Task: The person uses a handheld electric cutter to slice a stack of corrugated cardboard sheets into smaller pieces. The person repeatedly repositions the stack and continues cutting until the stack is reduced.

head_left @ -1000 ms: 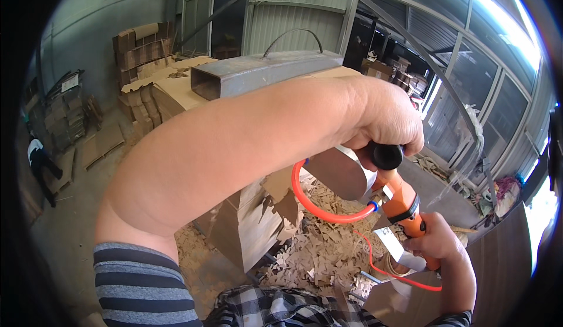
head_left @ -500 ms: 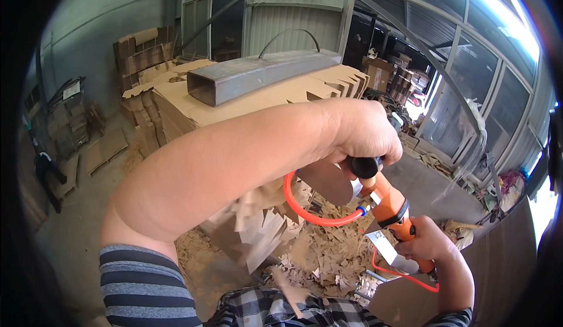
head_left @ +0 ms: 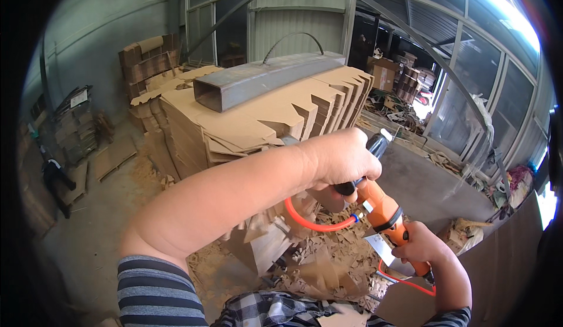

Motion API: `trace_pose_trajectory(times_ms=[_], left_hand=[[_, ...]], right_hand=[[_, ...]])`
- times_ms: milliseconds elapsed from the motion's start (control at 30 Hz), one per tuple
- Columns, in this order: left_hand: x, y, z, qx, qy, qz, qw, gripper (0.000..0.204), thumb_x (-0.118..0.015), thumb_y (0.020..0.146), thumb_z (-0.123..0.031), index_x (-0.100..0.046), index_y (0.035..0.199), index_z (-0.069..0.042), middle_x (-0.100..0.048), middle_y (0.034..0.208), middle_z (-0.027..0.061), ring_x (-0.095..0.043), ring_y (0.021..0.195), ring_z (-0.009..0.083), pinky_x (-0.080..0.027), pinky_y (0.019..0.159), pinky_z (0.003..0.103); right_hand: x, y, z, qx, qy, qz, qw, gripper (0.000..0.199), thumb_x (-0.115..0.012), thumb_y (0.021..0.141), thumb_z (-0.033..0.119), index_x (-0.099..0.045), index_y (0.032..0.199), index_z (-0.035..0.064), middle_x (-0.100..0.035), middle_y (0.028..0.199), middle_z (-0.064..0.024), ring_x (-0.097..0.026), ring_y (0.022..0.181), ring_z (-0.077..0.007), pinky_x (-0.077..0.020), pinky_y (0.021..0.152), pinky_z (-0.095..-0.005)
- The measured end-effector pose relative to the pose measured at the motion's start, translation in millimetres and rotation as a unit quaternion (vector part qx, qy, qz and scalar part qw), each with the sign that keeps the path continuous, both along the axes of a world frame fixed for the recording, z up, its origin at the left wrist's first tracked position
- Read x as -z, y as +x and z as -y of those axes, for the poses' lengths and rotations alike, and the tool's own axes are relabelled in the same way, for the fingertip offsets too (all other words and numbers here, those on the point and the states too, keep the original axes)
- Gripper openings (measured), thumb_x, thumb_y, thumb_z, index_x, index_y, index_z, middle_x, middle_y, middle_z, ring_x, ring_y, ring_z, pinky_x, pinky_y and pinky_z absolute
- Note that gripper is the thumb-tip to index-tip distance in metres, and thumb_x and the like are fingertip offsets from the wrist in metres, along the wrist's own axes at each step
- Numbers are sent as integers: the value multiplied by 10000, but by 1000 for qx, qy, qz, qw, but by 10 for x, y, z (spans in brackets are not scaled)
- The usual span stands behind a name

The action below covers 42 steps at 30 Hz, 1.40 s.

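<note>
Two bare hands grip one orange and black pneumatic hand tool (head_left: pixel 384 210) in the middle right of the frame. The left hand (head_left: pixel 340 160), its forearm crossing the picture from the lower left, is closed around the black front handle of the tool, fingers wrapped underneath. The right hand (head_left: pixel 425 248), lower and further right, is clenched around the orange rear body of the tool. The tool runs diagonally from the upper left, where its dark tip shows just above the left hand, down to the lower right. A thin orange air hose (head_left: pixel 314 221) loops from under the left hand to a fitting on the tool's underside, and more of the hose trails below the right hand.

Behind the tool, in the centre and upper left, stands a tall stack of brown die-cut cardboard sheets (head_left: pixel 234 128) with notched, stepped edges. A grey rectangular steel tube (head_left: pixel 264 81) lies across the top of the stack, touching it, with a thin curved wire arching above it. The tool's tip is near the right side of the stack; whether it touches the cardboard cannot be told.

Loose brown cardboard scraps (head_left: pixel 328 262) cover the floor in the lower centre, under the hands. More flattened cardboard is piled against the wall in the upper left.
</note>
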State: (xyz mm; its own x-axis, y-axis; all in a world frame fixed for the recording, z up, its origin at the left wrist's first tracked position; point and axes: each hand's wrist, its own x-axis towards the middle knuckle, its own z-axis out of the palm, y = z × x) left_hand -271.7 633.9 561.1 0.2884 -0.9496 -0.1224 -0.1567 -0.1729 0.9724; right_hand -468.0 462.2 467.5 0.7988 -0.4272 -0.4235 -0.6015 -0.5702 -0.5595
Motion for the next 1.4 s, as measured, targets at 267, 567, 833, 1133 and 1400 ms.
trace_pose_trajectory(times_ms=[267,567,833,1133,1400], left_hand=[[291,-48,-74,-44,5,-18,999,145,-537,772,-42,-431,795,54,-486,615,101,-478,393,145,-361,303,282],[542,-125,-110,-45,43,50,997,198,-527,804,-85,-401,895,38,-536,647,94,-536,413,144,-432,339,284],[765,-106,-44,-54,67,59,995,212,-533,792,-108,-409,896,29,-550,633,99,-553,405,162,-444,338,294],[903,-117,-6,-77,82,43,993,244,-578,817,-131,-415,933,9,-543,635,61,-535,426,122,-416,363,264],[822,-695,112,12,43,63,997,238,-534,766,-64,-368,847,86,-554,636,140,-576,422,181,-464,359,290]], right_hand=[[448,78,76,-24,40,-4,999,271,-655,679,75,-565,903,-50,-612,675,-86,-607,579,-158,-495,558,-298],[959,86,255,-79,-21,23,996,181,-652,678,51,-584,822,-35,-601,627,-61,-594,546,-141,-482,534,-282],[1305,163,278,-77,29,-24,996,391,-701,624,203,-607,947,4,-641,768,-149,-626,739,-260,-483,691,-340],[1483,234,316,-91,41,-10,995,388,-712,623,174,-608,934,-33,-645,775,-144,-625,741,-240,-484,699,-337],[1397,-419,256,-39,26,109,993,248,-636,653,19,-582,885,-50,-593,708,-67,-537,654,-134,-454,581,-297]])
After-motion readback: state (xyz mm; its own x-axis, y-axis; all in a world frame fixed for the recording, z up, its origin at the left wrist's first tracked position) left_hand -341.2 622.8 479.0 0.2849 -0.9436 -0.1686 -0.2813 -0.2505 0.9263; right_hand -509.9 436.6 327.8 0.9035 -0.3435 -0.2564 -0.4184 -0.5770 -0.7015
